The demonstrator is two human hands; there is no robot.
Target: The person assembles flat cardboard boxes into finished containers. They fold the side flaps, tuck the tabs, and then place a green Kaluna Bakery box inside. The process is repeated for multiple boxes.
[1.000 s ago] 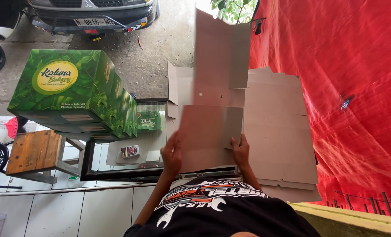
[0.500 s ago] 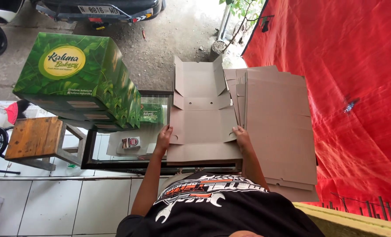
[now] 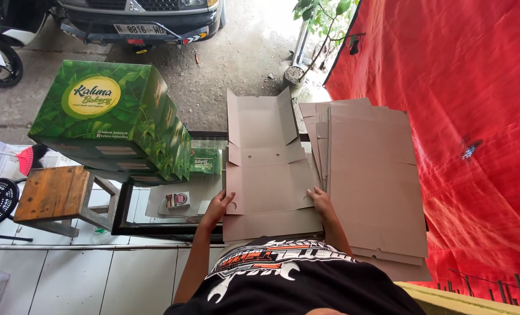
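Glass-topped table [image 3: 155, 201] now bears the unfolded cardboard box blank [image 3: 266, 169] lying flat, no longer raised; left hand [image 3: 217, 207] and right hand [image 3: 320, 201] press its side edges, fingers spread.

flat box blank [image 3: 266, 169] on glass table [image 3: 155, 219], left hand [image 3: 216, 207] and right hand [image 3: 321, 201] at its side edges; cardboard stack [image 3: 371, 181] just right, stacked boxes [image 3: 114, 116] left, stool [image 3: 53, 195] further left
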